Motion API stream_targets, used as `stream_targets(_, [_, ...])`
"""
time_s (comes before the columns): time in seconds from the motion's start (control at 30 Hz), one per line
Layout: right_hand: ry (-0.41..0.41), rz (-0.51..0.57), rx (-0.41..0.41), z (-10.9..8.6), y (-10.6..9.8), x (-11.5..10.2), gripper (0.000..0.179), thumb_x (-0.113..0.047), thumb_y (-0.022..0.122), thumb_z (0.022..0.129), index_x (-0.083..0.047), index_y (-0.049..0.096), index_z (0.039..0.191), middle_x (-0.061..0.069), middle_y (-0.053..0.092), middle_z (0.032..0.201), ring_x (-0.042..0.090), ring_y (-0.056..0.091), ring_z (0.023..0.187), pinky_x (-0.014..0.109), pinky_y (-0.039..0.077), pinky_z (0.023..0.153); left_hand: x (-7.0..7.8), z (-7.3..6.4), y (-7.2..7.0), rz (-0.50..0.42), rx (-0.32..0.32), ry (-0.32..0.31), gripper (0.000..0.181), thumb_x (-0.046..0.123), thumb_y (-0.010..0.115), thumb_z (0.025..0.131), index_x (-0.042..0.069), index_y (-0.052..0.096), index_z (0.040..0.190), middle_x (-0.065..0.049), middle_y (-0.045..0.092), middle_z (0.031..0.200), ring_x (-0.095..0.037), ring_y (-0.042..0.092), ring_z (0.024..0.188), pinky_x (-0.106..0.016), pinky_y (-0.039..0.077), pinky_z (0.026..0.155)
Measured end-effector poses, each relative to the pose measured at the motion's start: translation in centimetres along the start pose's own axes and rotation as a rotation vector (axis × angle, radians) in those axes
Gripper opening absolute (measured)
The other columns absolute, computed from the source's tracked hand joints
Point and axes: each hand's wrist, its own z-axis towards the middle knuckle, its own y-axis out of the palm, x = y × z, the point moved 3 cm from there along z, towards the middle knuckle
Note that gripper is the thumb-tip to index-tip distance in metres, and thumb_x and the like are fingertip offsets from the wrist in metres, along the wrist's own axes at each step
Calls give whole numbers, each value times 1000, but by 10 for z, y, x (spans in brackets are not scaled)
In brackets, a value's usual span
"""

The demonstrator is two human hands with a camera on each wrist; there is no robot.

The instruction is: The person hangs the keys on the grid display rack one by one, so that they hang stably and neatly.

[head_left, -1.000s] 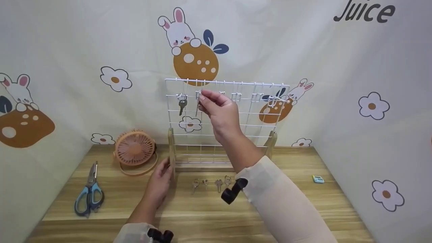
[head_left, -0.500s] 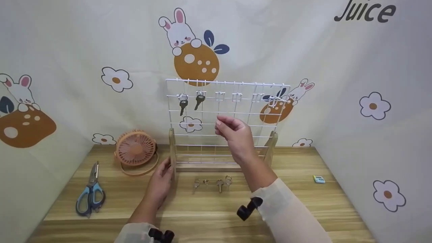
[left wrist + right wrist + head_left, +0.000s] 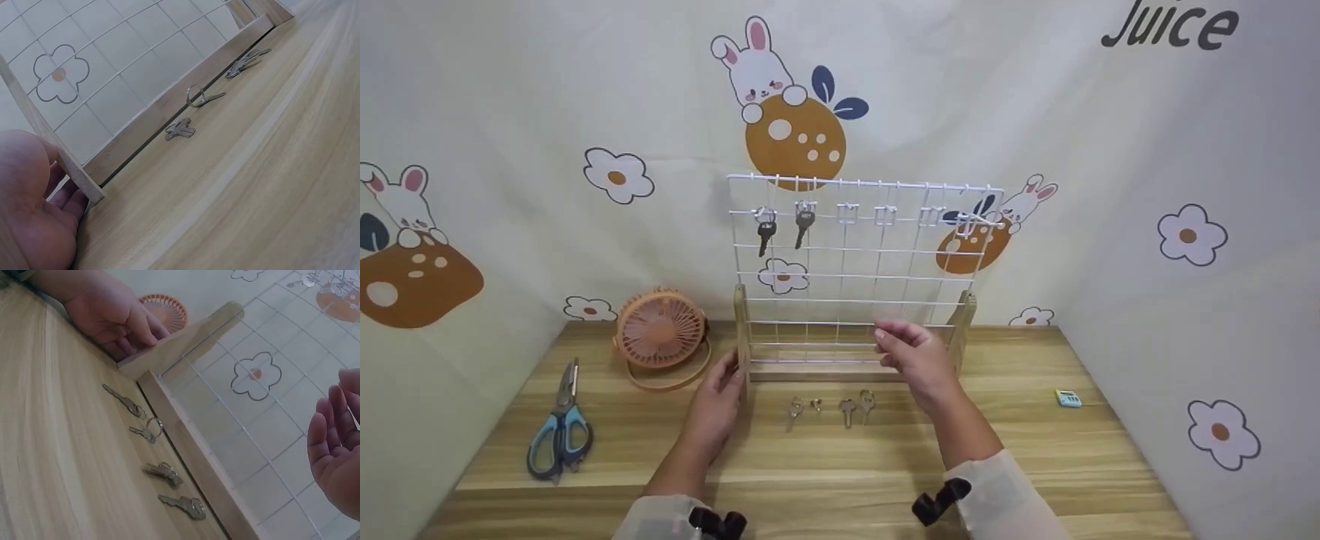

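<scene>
A white wire grid rack (image 3: 855, 300) on wooden legs stands at the back of the table in the head view. My left hand (image 3: 714, 401) holds its left wooden leg (image 3: 53, 140) low down, with fingers behind the wood. From hooks at the rack's upper left hang two keys, one on the leftmost hook (image 3: 766, 234) and the other key (image 3: 805, 221) beside it. In front of the lower right of the grid, my right hand (image 3: 919, 361) is loosely curled with nothing seen in it. Several keys with rings (image 3: 188, 506) lie in a row before the rack's wooden base.
Bare white hooks (image 3: 885, 216) run along the rack's upper right. An orange fan (image 3: 661, 330) stands left of the rack, near blue-handled scissors (image 3: 559, 435). A small light-blue and yellow device (image 3: 1067, 398) lies at right. Printed cloth (image 3: 660, 97) surrounds the table.
My right hand has let go of the second key, which now hangs from its hook. It has moved down and right, away from the hooks. My left hand has stayed at the leg.
</scene>
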Motion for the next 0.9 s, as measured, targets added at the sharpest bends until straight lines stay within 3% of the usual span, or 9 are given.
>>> stream_targets(0.33, [88,-45,49,3,-10,47,29,-8,78,97,6,74,121,-5,75,90,12,70,83,25,62,74,1,-2,-2,8,-19,23,57,21,47,116,8,29,169,-17,31,176,-34,27,165,-50,29,135])
stream_targets(0.47, [122,-96,25,4,-13,64,33,-12,81,95,5,75,123,-6,75,89,9,68,82,23,59,71,0,-2,-2,-11,-22,25,57,20,47,116,8,29,169,-16,31,176,-34,27,165,-49,31,135])
stream_targets(0.73, [108,-207,-28,4,-18,76,33,-14,81,96,2,75,124,-3,75,94,13,67,84,25,59,69,0,-1,-1,-13,-12,25,56,18,48,115,8,32,168,-16,32,175,-34,29,164,-50,32,134])
stream_targets(0.9, [94,-323,-71,3,-20,81,31,-12,81,95,-1,77,123,6,76,102,12,68,85,24,61,70,-1,-1,-1,-32,-10,25,56,16,48,115,8,31,168,-17,32,175,-34,29,164,-49,32,134])
